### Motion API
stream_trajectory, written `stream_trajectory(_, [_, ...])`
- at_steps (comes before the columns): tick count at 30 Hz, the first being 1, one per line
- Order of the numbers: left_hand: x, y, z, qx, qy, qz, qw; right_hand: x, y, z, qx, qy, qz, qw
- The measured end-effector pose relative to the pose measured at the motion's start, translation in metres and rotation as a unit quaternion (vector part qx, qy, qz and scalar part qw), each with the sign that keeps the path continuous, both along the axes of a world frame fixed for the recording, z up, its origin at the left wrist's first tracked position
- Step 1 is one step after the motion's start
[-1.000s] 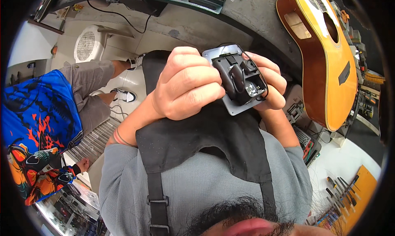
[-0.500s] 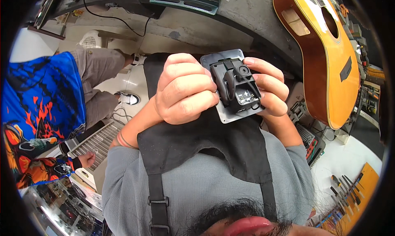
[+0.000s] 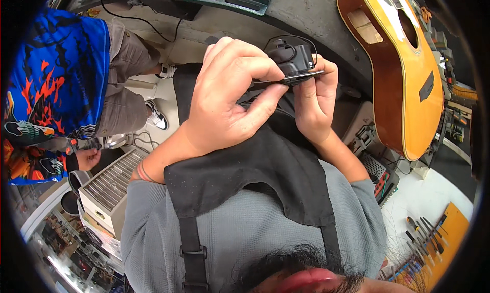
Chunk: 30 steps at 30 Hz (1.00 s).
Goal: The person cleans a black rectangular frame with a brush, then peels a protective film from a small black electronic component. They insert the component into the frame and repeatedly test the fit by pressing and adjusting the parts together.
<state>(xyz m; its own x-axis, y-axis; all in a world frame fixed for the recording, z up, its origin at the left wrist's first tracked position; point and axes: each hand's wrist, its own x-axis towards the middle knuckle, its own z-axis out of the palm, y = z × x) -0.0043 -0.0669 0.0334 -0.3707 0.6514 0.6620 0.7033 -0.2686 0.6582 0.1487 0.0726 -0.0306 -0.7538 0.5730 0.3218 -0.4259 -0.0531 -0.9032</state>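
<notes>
Held up between my hands is a guitar preamp (image 3: 292, 58), a black housing on a flat plate, now seen almost edge-on with the housing facing up and away. A thin black cable loops over it. My left hand (image 3: 227, 96) pinches the plate's left edge between thumb and fingers. On the other side, my right hand (image 3: 317, 106) grips the plate's right end, thumb and fingers below and behind it. The plate's underside is hidden from view.
An acoustic guitar (image 3: 403, 83) with a rectangular hole in its side lies on the dark workbench (image 3: 311, 17) at the right. Behind stands a green metal tool (image 3: 224, 1). A person in a blue patterned shirt (image 3: 61, 78) stands at left. Hand tools (image 3: 426, 237) hang lower right.
The preamp has been tilted from facing me to nearly edge-on and raised slightly. My left hand's closed grip has shifted to a pinch on the plate's edge. The person at left has moved.
</notes>
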Motion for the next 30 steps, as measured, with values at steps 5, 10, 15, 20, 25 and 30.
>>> stream_trajectory(5, [0.005, -0.008, 0.007, -0.010, 0.015, -0.006, 1.000, 0.007, -0.006, -0.001, -0.011, 0.005, -0.001, 1.000])
stream_trajectory(10, [0.006, -0.007, 0.012, 0.000, 0.014, -0.007, 1.000, 0.010, -0.009, 0.004, -0.025, 0.005, -0.004, 1.000])
stream_trajectory(15, [0.005, -0.008, 0.018, -0.016, -0.004, -0.013, 1.000, 0.011, -0.008, 0.006, -0.006, -0.017, -0.016, 1.000])
stream_trajectory(20, [0.006, -0.010, 0.023, -0.064, -0.049, -0.023, 0.996, 0.011, -0.007, 0.010, -0.002, -0.022, -0.015, 1.000])
stream_trajectory(25, [0.004, -0.014, 0.025, -0.114, -0.140, -0.050, 0.982, 0.017, 0.000, -0.003, 0.014, -0.001, 0.045, 0.999])
stream_trajectory(30, [0.002, -0.012, 0.016, -0.107, -0.169, -0.062, 0.978, 0.010, -0.006, 0.006, 0.000, -0.028, 0.013, 1.000])
